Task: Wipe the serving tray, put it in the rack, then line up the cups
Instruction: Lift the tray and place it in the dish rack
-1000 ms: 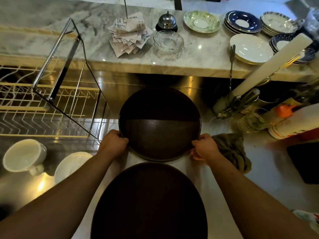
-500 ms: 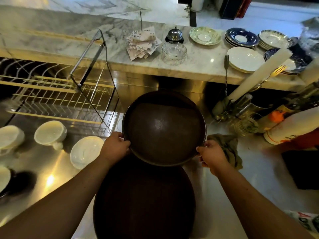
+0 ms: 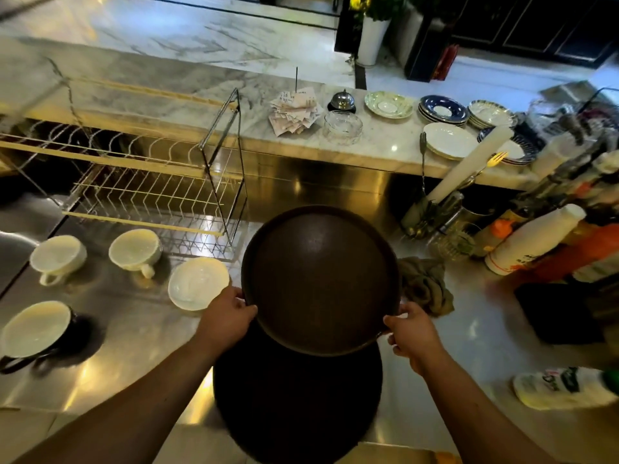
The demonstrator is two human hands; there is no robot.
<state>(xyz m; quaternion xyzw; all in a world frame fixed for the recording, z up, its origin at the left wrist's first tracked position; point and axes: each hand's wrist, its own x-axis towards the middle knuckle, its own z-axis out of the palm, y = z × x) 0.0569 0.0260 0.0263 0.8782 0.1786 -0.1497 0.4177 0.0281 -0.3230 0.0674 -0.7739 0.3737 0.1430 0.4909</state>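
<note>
Hands hold the round, dark serving tray (image 3: 321, 279) from either side. The left hand (image 3: 227, 316) has its fingers curled over the near-left rim, and the right hand (image 3: 413, 333) is clasped on the near-right rim. The tray is up off the steel table (image 3: 127, 329) and covers the far part of a second dark tray (image 3: 298, 403) that lies flat beneath it. From here its textured face shows nearly whole. The wire rack (image 3: 150, 192) stands to the left and farther back, apart from the held tray. In front of the rack the cups are scattered in no line. One white cup (image 3: 58, 254) is farthest left, and another white cup (image 3: 135, 249) sits beside it with its handle toward me. A third pale cup (image 3: 197, 283) is just beside the left hand, and a dark-sided cup (image 3: 33, 329) is nearest on the left. A crumpled olive cloth (image 3: 423, 284) lies on the table just past the right hand, close to the tray's rim. Stacked plates (image 3: 445, 140) sit on the marble top (image 3: 187, 105) behind.
</note>
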